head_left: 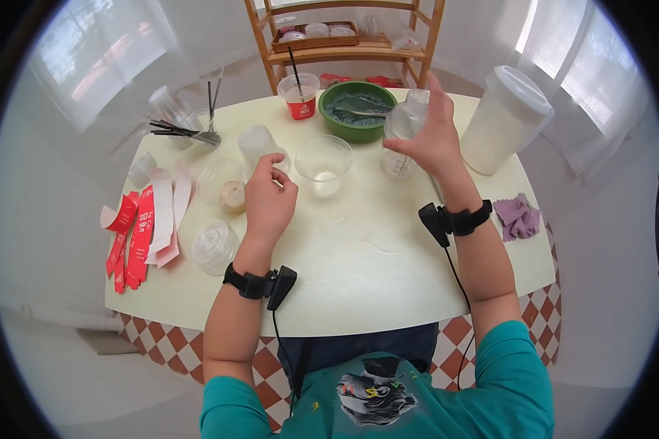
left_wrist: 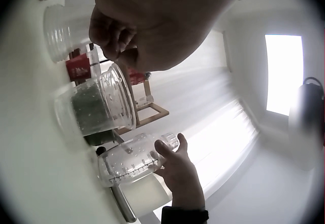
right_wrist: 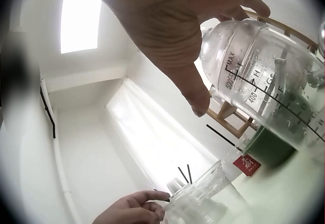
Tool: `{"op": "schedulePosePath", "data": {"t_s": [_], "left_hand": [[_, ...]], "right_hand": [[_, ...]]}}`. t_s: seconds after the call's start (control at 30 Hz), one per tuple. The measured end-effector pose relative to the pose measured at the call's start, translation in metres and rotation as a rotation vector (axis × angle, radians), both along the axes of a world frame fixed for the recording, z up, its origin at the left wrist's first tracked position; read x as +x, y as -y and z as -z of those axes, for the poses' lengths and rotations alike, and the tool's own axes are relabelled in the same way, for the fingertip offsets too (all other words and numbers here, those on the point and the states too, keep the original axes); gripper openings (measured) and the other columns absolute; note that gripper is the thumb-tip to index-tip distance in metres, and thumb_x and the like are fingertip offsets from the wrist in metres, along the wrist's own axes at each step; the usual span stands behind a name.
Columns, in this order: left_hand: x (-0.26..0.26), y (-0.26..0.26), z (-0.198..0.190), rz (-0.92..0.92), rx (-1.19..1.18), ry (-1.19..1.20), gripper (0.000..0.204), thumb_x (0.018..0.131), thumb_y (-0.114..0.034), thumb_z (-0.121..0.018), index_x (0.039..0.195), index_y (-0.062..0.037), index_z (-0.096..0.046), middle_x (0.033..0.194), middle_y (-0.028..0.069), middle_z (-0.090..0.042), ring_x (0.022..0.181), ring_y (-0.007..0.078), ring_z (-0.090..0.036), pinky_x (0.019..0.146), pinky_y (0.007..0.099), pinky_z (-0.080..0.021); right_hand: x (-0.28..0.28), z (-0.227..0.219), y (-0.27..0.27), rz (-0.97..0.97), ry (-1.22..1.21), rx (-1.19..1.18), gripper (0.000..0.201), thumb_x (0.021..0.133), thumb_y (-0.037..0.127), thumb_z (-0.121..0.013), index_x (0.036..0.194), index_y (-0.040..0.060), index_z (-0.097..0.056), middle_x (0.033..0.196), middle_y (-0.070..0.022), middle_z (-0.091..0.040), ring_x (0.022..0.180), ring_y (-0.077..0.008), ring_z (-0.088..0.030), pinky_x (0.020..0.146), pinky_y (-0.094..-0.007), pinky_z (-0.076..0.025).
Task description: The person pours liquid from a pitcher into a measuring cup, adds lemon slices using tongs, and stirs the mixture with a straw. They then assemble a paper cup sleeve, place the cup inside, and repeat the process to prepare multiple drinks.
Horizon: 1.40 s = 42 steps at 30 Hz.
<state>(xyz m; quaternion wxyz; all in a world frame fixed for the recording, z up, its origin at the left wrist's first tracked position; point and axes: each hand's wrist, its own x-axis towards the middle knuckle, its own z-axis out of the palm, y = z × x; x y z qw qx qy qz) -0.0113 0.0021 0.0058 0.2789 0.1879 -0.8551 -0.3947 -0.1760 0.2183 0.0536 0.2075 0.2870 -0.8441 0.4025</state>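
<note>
My right hand is at a clear shaker bottle with a printed measuring scale, which stands upright. Its fingers and thumb are spread wide around the bottle's upper part. In the right wrist view the thumb stands apart from the bottle's wall. My left hand hovers over the left half of the table, fingers loosely bent, with nothing visible in them. Between the hands stands a clear plastic cup. Just behind the left hand are stacked clear cups, partly hidden by it.
A green basin with a spoon and a red-labelled cup with a black straw stand at the back. Right are a lidded pitcher and a purple cloth. Left lie red labels, black straws and a clear cup.
</note>
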Motion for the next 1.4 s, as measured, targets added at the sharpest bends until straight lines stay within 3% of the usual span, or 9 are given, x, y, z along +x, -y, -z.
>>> {"op": "schedulePosePath", "data": {"t_s": [0.17,0.33,0.63,0.7,0.77,0.83,0.97,1.07,1.4], "left_hand": [[0.001,-0.002,-0.004,-0.077,0.055,-0.223,0.035,0.075,0.000,-0.061,0.110,-0.0006,-0.058,0.073,0.0023,-0.058,0.054,0.0089,-0.050,0.056,0.0234,-0.044],[0.004,-0.007,-0.006,0.052,0.229,-0.416,0.028,0.080,0.001,-0.060,0.108,-0.0003,-0.057,0.074,-0.0005,-0.056,0.060,0.0041,-0.049,0.056,0.0197,-0.043],[0.011,-0.010,-0.010,0.136,0.033,-0.572,0.029,0.084,0.003,-0.058,0.112,0.0007,-0.055,0.082,0.0006,-0.055,0.072,0.0058,-0.052,0.065,0.0189,-0.045],[0.015,-0.014,-0.012,0.192,0.042,-0.557,0.034,0.083,-0.002,-0.063,0.115,0.0002,-0.053,0.089,0.0019,-0.056,0.076,0.0069,-0.054,0.068,0.0198,-0.045],[0.020,-0.021,-0.016,0.255,0.056,-0.538,0.040,0.082,-0.007,-0.067,0.118,-0.0003,-0.052,0.095,0.0032,-0.057,0.080,0.0080,-0.055,0.071,0.0208,-0.046],[0.022,-0.028,-0.022,0.476,0.219,-0.430,0.070,0.072,-0.023,-0.080,0.129,-0.0023,-0.044,0.114,0.0067,-0.054,0.099,0.0149,-0.057,0.085,0.0279,-0.047],[0.021,-0.039,-0.027,0.791,0.423,-0.273,0.101,0.054,-0.023,-0.089,0.137,-0.0035,-0.035,0.130,0.0102,-0.048,0.122,0.0226,-0.047,0.102,0.0390,-0.039],[0.023,-0.044,-0.031,0.768,0.558,-0.241,0.100,0.053,-0.021,-0.090,0.136,-0.0024,-0.037,0.128,0.0090,-0.049,0.120,0.0213,-0.049,0.103,0.0372,-0.039],[0.018,-0.043,-0.025,0.712,0.528,-0.249,0.089,0.054,-0.018,-0.087,0.130,-0.0034,-0.042,0.121,0.0076,-0.054,0.114,0.0180,-0.053,0.101,0.0338,-0.040]], "right_hand": [[-0.004,0.005,0.002,-0.037,0.024,-0.034,0.123,0.049,0.015,-0.090,0.147,0.0194,-0.016,0.135,-0.0211,-0.035,0.124,-0.0375,-0.042,0.100,-0.0448,-0.043],[-0.004,0.005,0.000,-0.026,0.050,0.006,0.120,0.050,0.014,-0.089,0.146,0.0202,-0.016,0.133,-0.0211,-0.037,0.122,-0.0378,-0.044,0.099,-0.0451,-0.044],[0.009,-0.024,-0.011,-0.091,0.062,0.030,0.101,0.054,0.016,-0.078,0.141,0.0180,-0.028,0.128,-0.0173,-0.046,0.119,-0.0357,-0.049,0.096,-0.0436,-0.045],[0.029,-0.046,-0.020,-0.129,0.045,-0.014,0.098,0.054,0.017,-0.078,0.140,0.0174,-0.030,0.129,-0.0161,-0.046,0.119,-0.0341,-0.049,0.096,-0.0427,-0.045],[0.053,-0.059,-0.026,-0.384,0.074,-0.133,0.097,0.054,0.018,-0.078,0.139,0.0141,-0.031,0.130,-0.0146,-0.047,0.119,-0.0303,-0.050,0.098,-0.0399,-0.043],[0.065,-0.054,-0.021,-0.499,0.083,-0.171,0.098,0.054,0.019,-0.079,0.139,0.0124,-0.030,0.130,-0.0145,-0.047,0.118,-0.0296,-0.050,0.099,-0.0387,-0.042],[0.089,-0.045,-0.006,-0.702,0.129,-0.183,0.104,0.055,0.021,-0.083,0.141,0.0084,-0.026,0.131,-0.0132,-0.043,0.121,-0.0264,-0.047,0.103,-0.0360,-0.037],[0.097,-0.035,0.003,-0.780,0.163,-0.162,0.109,0.056,0.020,-0.086,0.143,0.0077,-0.022,0.134,-0.0120,-0.038,0.124,-0.0241,-0.044,0.106,-0.0362,-0.035],[0.098,-0.028,0.009,-0.750,0.135,-0.258,0.098,0.057,0.020,-0.082,0.139,0.0048,-0.031,0.128,-0.0171,-0.047,0.116,-0.0288,-0.052,0.099,-0.0374,-0.043]]}}
